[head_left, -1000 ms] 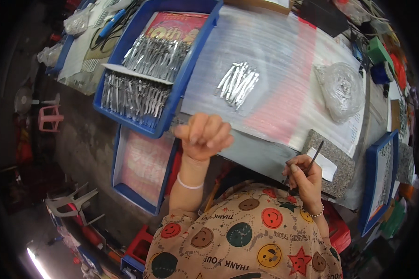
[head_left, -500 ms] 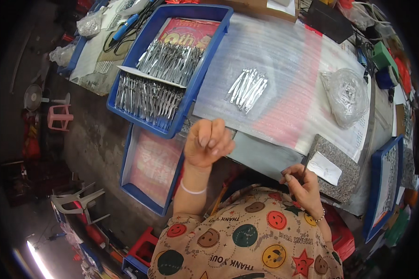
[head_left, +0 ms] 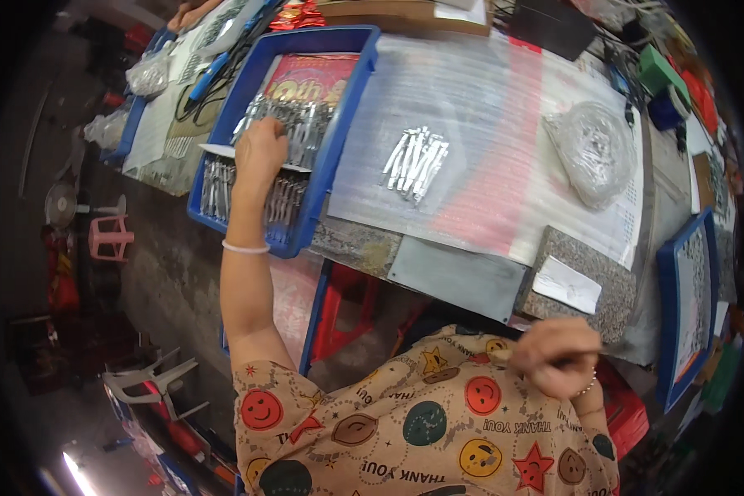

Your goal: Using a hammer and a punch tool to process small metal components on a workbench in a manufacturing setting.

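Observation:
My left hand (head_left: 260, 150) is over the blue tray (head_left: 360, 103), above the white divider (head_left: 217, 150), with its fingers curled closed. Whatever they pinch, if anything, is hidden. Thin silver metal strips (head_left: 306, 124) lie in dense rows on both sides of the divider. Close to my body, past the table's front edge, my right hand (head_left: 554, 355) is curled and blurred by motion; what it may hold cannot be made out. A small pile of similar metal strips (head_left: 416, 164) rests on the foam sheet (head_left: 488, 124).
A clear plastic bag (head_left: 591, 157) sits at the right of the foam sheet. Near the front edge are a grey plate (head_left: 455, 277) and a speckled stone slab (head_left: 616, 298) with white paper on it. Another blue tray (head_left: 686, 306) leans at far right; a cardboard box (head_left: 405, 16) stands behind.
My left hand has moved left and away from me, from before the table edge to over the blue tray. My right hand has come down toward my body. The view has shifted slightly.

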Tool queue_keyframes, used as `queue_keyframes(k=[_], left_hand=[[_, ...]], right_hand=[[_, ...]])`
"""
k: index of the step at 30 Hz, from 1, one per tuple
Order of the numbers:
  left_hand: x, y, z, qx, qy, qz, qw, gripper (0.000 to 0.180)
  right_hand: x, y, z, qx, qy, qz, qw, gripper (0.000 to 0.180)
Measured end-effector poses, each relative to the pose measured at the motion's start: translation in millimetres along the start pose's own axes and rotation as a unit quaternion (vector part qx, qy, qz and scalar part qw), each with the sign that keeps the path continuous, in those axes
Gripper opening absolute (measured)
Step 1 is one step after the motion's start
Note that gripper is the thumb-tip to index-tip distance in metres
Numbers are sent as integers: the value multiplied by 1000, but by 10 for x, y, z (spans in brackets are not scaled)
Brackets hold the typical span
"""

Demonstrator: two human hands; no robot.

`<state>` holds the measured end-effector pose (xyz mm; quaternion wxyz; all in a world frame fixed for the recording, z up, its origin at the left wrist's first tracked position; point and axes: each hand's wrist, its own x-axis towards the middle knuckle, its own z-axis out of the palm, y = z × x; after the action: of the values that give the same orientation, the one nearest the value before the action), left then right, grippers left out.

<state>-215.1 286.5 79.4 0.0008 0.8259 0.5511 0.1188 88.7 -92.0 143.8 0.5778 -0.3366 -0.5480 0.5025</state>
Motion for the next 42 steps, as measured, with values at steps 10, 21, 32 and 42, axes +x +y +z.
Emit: queue_keyframes(k=[10,21,32,42], left_hand=[[164,-27,63,7,1,17,1000,17],[-627,735,-554,-483,171,4,858,5],[-1806,1647,-445,-660,-146,-105,730,15],[-2027,2033,-140,-773,-232,-88,584,18]], right_hand=[[553,-712,70,321,-140,-188,918,8],[220,-645,5,373,-176,-196,890,8],[-270,-121,-612,-101,349,155,918,5],[179,205,-1736,-417,316,134,842,12]])
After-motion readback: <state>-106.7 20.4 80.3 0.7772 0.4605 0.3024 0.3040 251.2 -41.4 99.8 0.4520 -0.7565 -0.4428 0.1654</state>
